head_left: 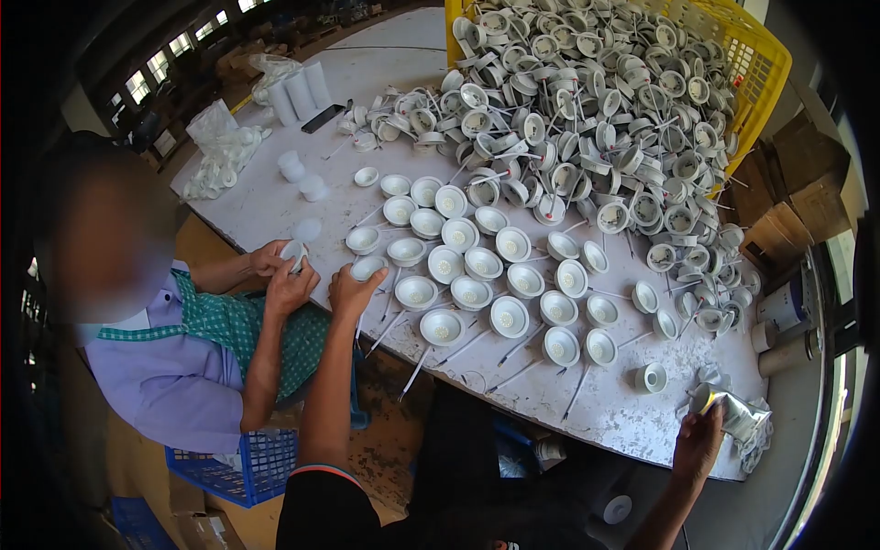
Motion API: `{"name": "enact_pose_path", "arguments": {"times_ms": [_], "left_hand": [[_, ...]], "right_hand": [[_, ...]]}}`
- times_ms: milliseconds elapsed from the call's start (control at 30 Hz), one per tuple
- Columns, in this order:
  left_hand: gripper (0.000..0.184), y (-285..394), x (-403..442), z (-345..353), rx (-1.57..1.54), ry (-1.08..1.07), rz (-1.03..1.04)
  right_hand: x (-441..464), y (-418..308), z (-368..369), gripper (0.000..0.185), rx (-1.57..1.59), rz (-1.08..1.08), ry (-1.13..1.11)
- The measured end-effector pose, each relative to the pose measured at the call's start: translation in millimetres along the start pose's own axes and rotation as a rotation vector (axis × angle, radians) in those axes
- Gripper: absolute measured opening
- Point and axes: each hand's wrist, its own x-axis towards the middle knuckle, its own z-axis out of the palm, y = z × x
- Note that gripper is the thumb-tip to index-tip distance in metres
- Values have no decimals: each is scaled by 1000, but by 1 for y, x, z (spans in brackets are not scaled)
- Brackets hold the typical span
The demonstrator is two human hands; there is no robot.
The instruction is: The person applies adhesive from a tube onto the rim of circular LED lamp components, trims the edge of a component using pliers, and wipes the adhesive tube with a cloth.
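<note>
My left hand (348, 291) is closed on a white cup-shaped fitting (368, 268) at the table's near left edge. To its right, several like fittings (471, 293) lie face up in loose rows, many with a thin white wire trailing out. At the right, my right hand (698, 442) is wrapped round a silvery, shiny item with a round yellowish end (706, 398), above a crumpled whitish bundle (753, 447). A small white ring-like part (651, 378) stands just left of it.
A yellow crate (768, 73) spills a heap of fittings (559, 110) over the table (605, 423). A co-worker (174, 348) at the left holds a white part in both hands. White rolls (298, 92), a phone (324, 118), plastic bags (220, 151) and cardboard boxes (793, 202) stand around.
</note>
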Motion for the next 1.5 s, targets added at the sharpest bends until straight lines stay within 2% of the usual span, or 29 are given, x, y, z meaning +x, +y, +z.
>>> {"name": "enact_pose_path", "arguments": {"times_ms": [233, 333, 367, 400, 433, 467, 533, 600, 633, 733, 767, 833, 933, 967, 1067, 1133, 1300, 1467, 1500], "left_hand": [[69, 6, -12, 3, 69, 101, 21], [68, 8, -21, -3, -216, 271, 84], [63, 4, -22, -4, -218, 351, 188], [56, 13, -31, -14, -545, 158, 90], [50, 28, -43, -22, -659, 145, 55], [44, 34, -55, -31, -713, 118, 33], [33, 68, -100, -52, -981, -74, 116], [37, 68, -121, -50, -1183, -185, -51], [44, 93, -144, -55, -1287, -344, -138], [50, 145, -193, -46, -1363, -433, -306], [50, 152, -201, -42, -1365, -448, -298], [48, 162, -215, -33, -1598, -752, -188], [45, 184, -234, -21, -1568, -700, -201], [44, 201, -247, -21, -1579, -674, -288], [46, 213, -269, 0, -1450, -892, -382], [49, 223, -286, 18, -1392, -1038, -284], [53, 266, -320, 31, -1297, -1147, -77], [54, 274, -330, 37, -1306, -1137, -28], [54, 274, -332, 36, -1309, -1208, -34]], "right_hand": [[0, -4, 3, 21, -33, 13, 36], [-3, -10, 13, 19, -19, 19, 4], [-5, -13, 17, 18, -38, 31, -21], [-7, -17, 19, 19, -36, 58, -43], [-8, -20, 21, 24, -87, 51, -39], [-9, -25, 24, 37, -82, 52, -14], [-10, -36, 26, 37, -73, 82, -90], [-11, -44, 26, 35, -54, 104, -129], [-11, -46, 23, 41, -90, 110, -149], [-13, -54, 23, 46, -127, 112, -192], [-13, -57, 23, 47, -127, 101, -199], [-17, -61, 19, 47, -124, 92, -203], [-18, -65, 10, 48, -135, 68, -224], [-18, -64, 6, 47, -80, 81, -256], [-19, -59, 3, 45, 29, 103, -283], [-19, -53, 11, 46, 83, 118, -288], [-21, -36, 37, 47, 188, 114, -197], [-16, -26, 32, 46, 234, 92, -113], [-15, -25, 31, 46, 233, 94, -114]]}}
